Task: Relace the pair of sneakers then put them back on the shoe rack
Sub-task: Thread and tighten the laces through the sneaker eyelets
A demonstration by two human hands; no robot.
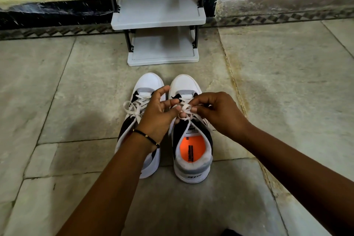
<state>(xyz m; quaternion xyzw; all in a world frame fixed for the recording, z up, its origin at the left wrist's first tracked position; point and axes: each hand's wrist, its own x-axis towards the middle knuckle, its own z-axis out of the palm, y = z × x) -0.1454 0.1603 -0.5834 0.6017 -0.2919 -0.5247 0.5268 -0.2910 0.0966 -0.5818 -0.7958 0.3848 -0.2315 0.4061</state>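
Note:
Two white, black and grey sneakers stand side by side on the stone floor, toes pointing away from me. The left sneaker [147, 86] has its white lace tied in a bow. The right sneaker [191, 161] shows an orange insole. My left hand [160, 115] and my right hand [216, 113] meet above the right sneaker's tongue. Both pinch loops of its white lace [185, 109] between thumb and fingers. My left forearm hides much of the left sneaker's heel.
A grey shoe rack [159, 23] with black posts stands straight ahead against the wall, its two visible shelves bare. Stone floor tiles spread to both sides. A dark patterned border runs along the wall's foot.

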